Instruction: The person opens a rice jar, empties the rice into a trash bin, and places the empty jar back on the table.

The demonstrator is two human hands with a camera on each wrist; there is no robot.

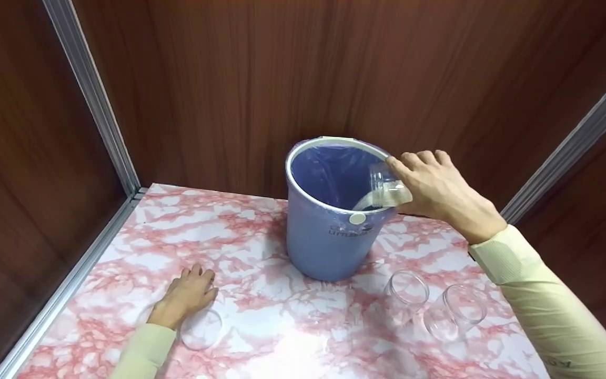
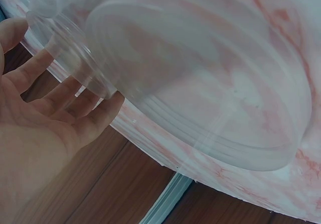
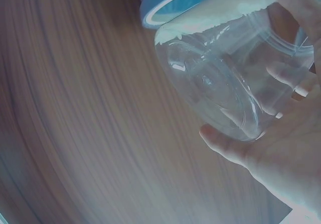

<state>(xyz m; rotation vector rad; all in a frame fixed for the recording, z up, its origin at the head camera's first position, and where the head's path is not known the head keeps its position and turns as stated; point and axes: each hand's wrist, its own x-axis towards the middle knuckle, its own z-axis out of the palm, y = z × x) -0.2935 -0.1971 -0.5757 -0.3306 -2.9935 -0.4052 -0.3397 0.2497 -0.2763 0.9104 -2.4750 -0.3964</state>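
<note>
My right hand point(image 1: 429, 184) grips a clear plastic jar point(image 3: 215, 78), tilted over the rim of the blue bin point(image 1: 329, 247). White material point(image 3: 215, 18) lies along the jar's lower side, towards the bin. Low over the table at the left, my left hand point(image 1: 184, 297) has its fingers loosely extended. In the left wrist view, these fingers touch the edge of a clear plastic piece point(image 2: 75, 58) with a ringed rim. A larger clear round piece point(image 2: 200, 93) lies close by, the disc point(image 1: 201, 329) beside my wrist in the head view.
Two clear jars point(image 1: 409, 288) point(image 1: 455, 313) are on the right side of the table point(image 1: 250, 273), below my right arm. The table has a red and white marbled top. Brown wood-look panels point(image 1: 219, 95) with metal frame strips point(image 1: 92, 100) enclose it.
</note>
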